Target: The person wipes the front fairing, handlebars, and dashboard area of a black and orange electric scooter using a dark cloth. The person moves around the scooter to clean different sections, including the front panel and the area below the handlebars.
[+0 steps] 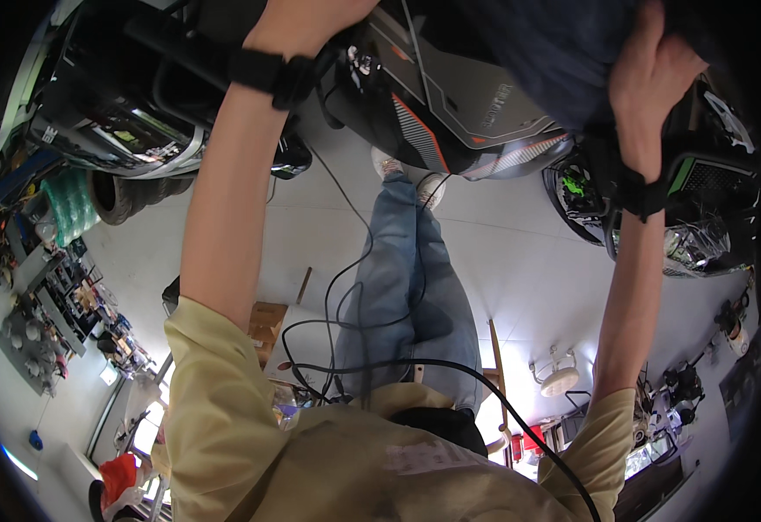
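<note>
In front of me stands a grey and black scooter with orange-edged striped trim. A dark blue cloth drapes over its upper right part. My right hand is at the cloth's right edge, thumb stretched along it and the other fingers curled and partly hidden, closed on the fabric. My left hand reaches to the top edge of the view, beside the scooter's left side. Its fingers lie outside the picture, so what it touches cannot be made out. Both wrists wear black bands.
Another dark scooter stands at the left, and a black one with green parts at the right. Black tyres lie near green wrapped material. A black cable loops across my body. Cluttered shelves line the left side.
</note>
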